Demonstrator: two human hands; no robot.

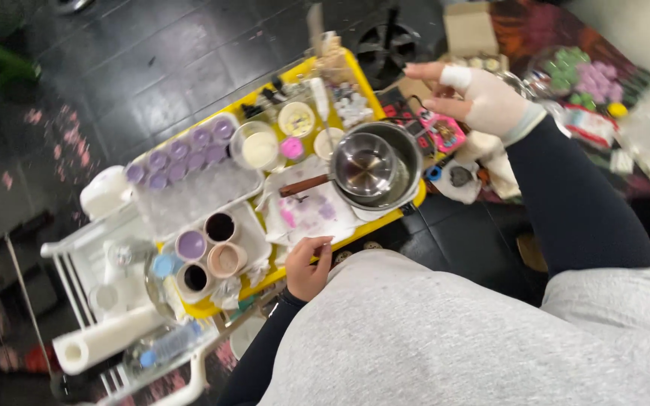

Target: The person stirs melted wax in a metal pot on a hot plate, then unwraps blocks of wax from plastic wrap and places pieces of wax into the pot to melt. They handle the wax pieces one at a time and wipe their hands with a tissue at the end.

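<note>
1. Left hand point(308, 267), lower centre of the frame: I see it loosely curled at the near edge of the yellow tray point(408, 209), grasping nothing; it seems to rest there to steady the tray.
2. Right hand point(479, 96), upper right: bandaged or gloved in white, fingers spread and released, hovering near a pink patterned object point(445, 134) without touching it, as far as I can tell.
3. Steel pot point(394, 162), centre: it holds a smaller steel bowl point(362, 165) nested inside, probably a water-bath arrangement; its wooden handle point(304, 185) points toward the left of the frame, within reach of the left hand.
4. Stained cloth point(311, 214), just below the pot: pink and purple marks suggest it catches drips.
5. Purple mould tray point(186, 154), upper left: filled cavities lie in rows, set flat.
6. Small cups point(208, 256), lower left: grouped together, holding purple, dark and beige contents.
</note>
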